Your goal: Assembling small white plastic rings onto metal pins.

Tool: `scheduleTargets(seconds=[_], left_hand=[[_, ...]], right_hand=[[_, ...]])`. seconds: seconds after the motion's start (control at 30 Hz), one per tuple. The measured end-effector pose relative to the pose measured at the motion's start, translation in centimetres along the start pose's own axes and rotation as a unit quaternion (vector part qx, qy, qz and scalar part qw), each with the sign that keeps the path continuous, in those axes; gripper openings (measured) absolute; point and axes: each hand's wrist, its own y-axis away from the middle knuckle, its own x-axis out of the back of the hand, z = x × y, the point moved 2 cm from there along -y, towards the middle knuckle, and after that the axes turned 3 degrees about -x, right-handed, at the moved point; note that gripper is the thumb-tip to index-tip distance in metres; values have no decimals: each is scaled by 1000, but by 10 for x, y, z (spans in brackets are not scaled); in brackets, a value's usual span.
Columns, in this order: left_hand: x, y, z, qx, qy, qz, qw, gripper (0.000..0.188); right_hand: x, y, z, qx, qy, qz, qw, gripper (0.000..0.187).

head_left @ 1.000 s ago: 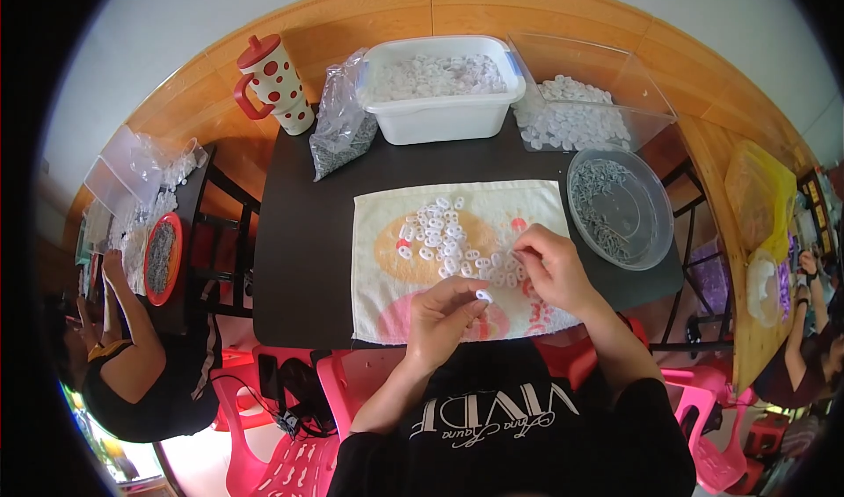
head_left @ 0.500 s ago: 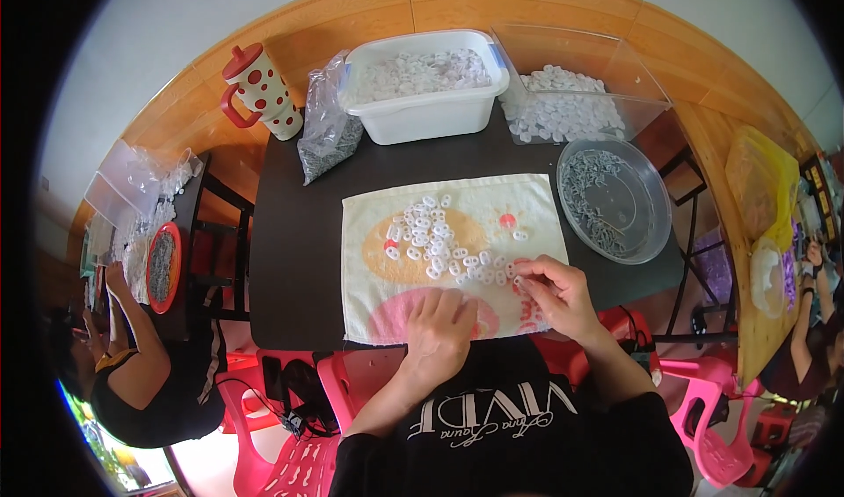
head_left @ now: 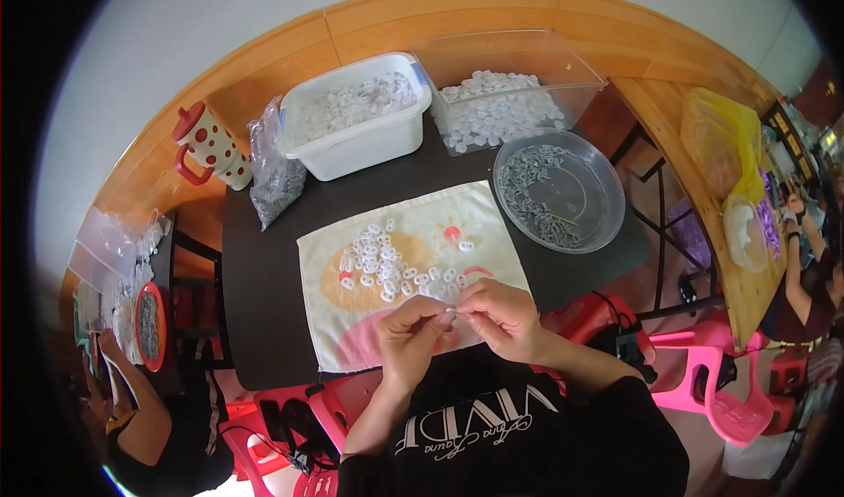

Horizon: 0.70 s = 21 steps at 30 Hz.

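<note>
Over the near edge of a patterned towel (head_left: 321,255), my left hand (head_left: 407,337) and my right hand (head_left: 505,323) meet fingertip to fingertip. Pinched between them is a small white plastic piece (head_left: 450,310); its details are mostly hidden by the fingers. Just beyond, several white oval pieces with two holes (head_left: 378,259) lie loose on the towel, some trailing toward my right hand. One oval piece (head_left: 466,246) sits apart by the printed sun. To the right stands a round clear tub (head_left: 607,220) holding small grey parts (head_left: 530,173), too small to name exactly.
Along the back stand a spotted tumbler (head_left: 213,151), a plastic bag of grey parts (head_left: 280,185), a white tub (head_left: 360,149) and a clear box (head_left: 571,79), both with white pieces. A person (head_left: 145,409) works at the left beside a red tray (head_left: 151,292); another person (head_left: 796,295) is far right.
My right hand has moved left from the towel's right side, and my left hand has lifted off the towel. Their fingertips now meet on a white piece. The view has turned and shifted.
</note>
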Motion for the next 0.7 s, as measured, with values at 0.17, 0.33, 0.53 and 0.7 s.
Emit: scheduleTargets(seconds=[0.17, 0.33, 0.53, 0.7], left_hand=[[-5, -2, -5, -12, 54, -19, 998, 10], [-11, 1, -2, -13, 94, -11, 995, 9], [-10, 8, -11, -12, 79, -3, 997, 14], [-6, 5, -15, -34, 99, 56, 993, 21]], right_hand=[[51, -19, -5, 132, 235, 15, 963, 16], [158, -49, 55, 4, 384, 70, 921, 12], [170, -76, 85, -68, 522, -49, 849, 17], [155, -90, 103, -30, 633, -141, 760, 19]])
